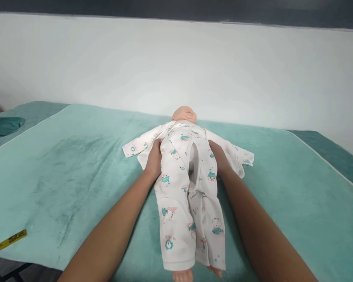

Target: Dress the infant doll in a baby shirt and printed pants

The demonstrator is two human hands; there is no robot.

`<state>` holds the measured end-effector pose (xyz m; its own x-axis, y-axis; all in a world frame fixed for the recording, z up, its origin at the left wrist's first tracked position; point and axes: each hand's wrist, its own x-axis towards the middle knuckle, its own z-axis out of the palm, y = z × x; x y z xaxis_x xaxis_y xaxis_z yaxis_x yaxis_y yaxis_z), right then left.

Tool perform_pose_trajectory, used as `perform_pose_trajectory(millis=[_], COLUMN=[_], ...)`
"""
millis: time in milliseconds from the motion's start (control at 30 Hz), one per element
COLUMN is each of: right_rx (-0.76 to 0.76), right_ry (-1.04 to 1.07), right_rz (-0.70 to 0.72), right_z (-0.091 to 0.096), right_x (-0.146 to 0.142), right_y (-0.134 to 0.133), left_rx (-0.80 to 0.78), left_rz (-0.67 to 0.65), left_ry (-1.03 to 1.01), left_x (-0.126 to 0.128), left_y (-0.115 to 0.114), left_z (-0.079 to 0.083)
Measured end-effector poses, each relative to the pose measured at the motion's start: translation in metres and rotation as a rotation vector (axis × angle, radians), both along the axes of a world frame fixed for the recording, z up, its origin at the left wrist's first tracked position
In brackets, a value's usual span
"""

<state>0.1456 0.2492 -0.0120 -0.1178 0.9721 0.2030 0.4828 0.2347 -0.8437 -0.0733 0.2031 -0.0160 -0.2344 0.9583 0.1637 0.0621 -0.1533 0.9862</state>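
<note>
A baby doll point(184, 113) lies on its back on the teal-covered surface, head at the far end and feet toward me. It wears a white printed top point(147, 140) with sleeves spread out to both sides. White printed trousers point(176, 211), split at the crotch, cover its legs and reach up over its belly. My left hand point(155, 159) is closed round the left side of the trousers at the waist. On the opposite side, my right hand point(220, 157) grips the trousers at the same height. Most fingers of both hands are hidden behind the cloth.
The teal cover point(76, 176) spreads wide on both sides, with darker strips beyond pale seams. A white wall point(176, 66) rises behind the doll's head. At the lower left edge sits a yellow strip point(8, 242) with dark print. A dark teal bundle point(6, 125) lies far left.
</note>
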Motion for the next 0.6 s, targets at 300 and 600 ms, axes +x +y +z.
perform_pose_trajectory(millis=[300, 600], right_rx=[0.0, -0.029], right_ry=[0.109, 0.135], right_rz=[-0.276, -0.146], right_z=[-0.003, -0.001], right_x=[-0.002, -0.003], right_y=[0.002, 0.001], left_rx=[0.086, 0.308], left_rz=[0.184, 0.25], left_ry=[0.132, 0.53], left_x=[-0.005, -0.013], left_y=[0.008, 0.037], left_z=[-0.002, 0.005])
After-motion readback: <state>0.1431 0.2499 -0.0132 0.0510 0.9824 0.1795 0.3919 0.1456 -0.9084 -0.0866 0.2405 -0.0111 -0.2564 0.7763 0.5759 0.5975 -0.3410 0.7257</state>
